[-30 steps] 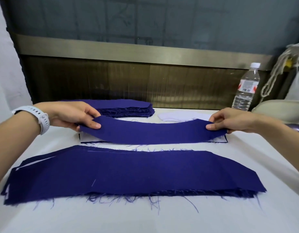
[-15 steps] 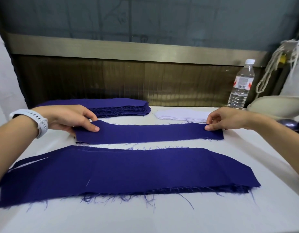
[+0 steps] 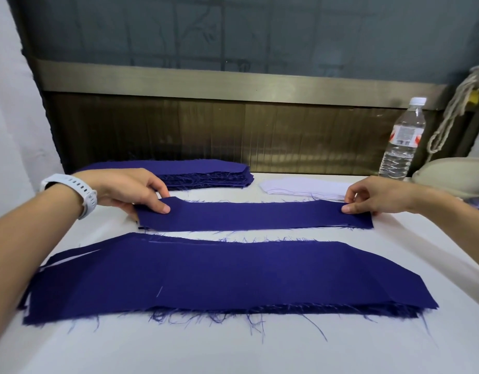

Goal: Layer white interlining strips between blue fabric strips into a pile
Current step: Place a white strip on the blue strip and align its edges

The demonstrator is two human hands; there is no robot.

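Observation:
A narrow blue fabric strip (image 3: 254, 215) lies flat across the middle of the white table. My left hand (image 3: 130, 190) pinches its left end, thumb on top. My right hand (image 3: 373, 196) pinches its right end. A sliver of white shows under the strip's right edge. In front of it lies a wide layered pile of blue strips (image 3: 219, 276), with white interlining peeking out at its left end. Behind sit a stack of blue strips (image 3: 195, 171) at the left and a stack of white interlining strips (image 3: 305, 188) at the right.
A clear water bottle (image 3: 403, 141) stands at the back right beside a beige rounded object (image 3: 448, 170) and hanging cord (image 3: 454, 114). A brown panel wall runs behind the white table (image 3: 233, 346). A white watch is on my left wrist.
The strip I held sagging above the table has come down and now lies flat, covering the white strip that showed beneath it. Both hands stay at its ends.

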